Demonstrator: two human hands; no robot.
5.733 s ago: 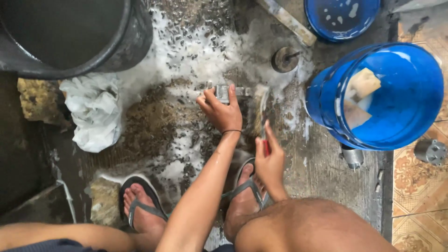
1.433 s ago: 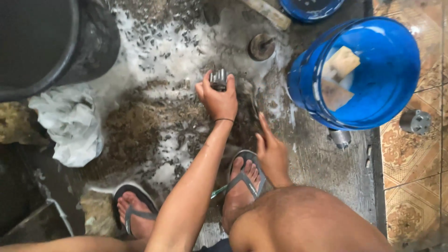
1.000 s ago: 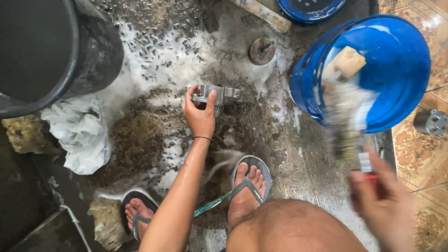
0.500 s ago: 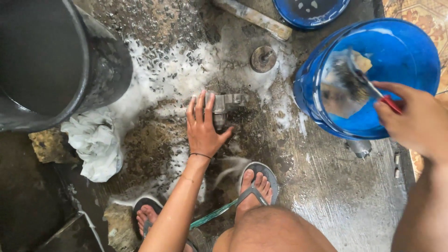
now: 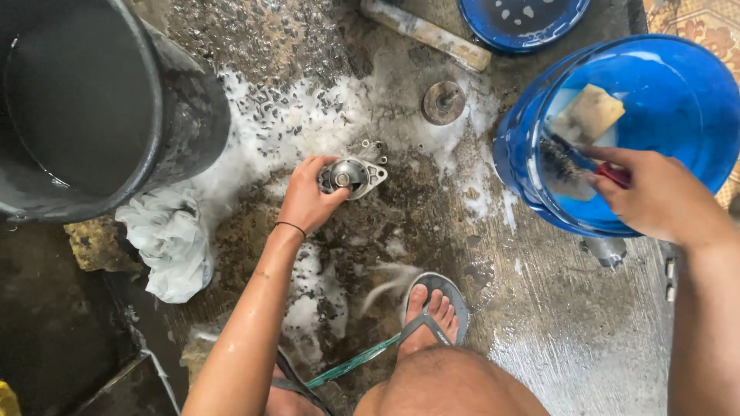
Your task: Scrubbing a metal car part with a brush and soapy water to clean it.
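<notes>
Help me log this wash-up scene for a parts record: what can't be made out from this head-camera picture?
- Metal part: its underside and near side are hidden by the left hand.
- Brush: the handle is covered by the right hand; the bristles are blurred in the blue bucket.
- Black tub: cut off by the top and left edges.
- Blue lid: cut off by the top edge.

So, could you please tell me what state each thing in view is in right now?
Left hand: gripping the metal part on the soapy floor.
Right hand: holding a brush inside the blue bucket.
Black tub: upright.
White rag: crumpled, wet.
</notes>
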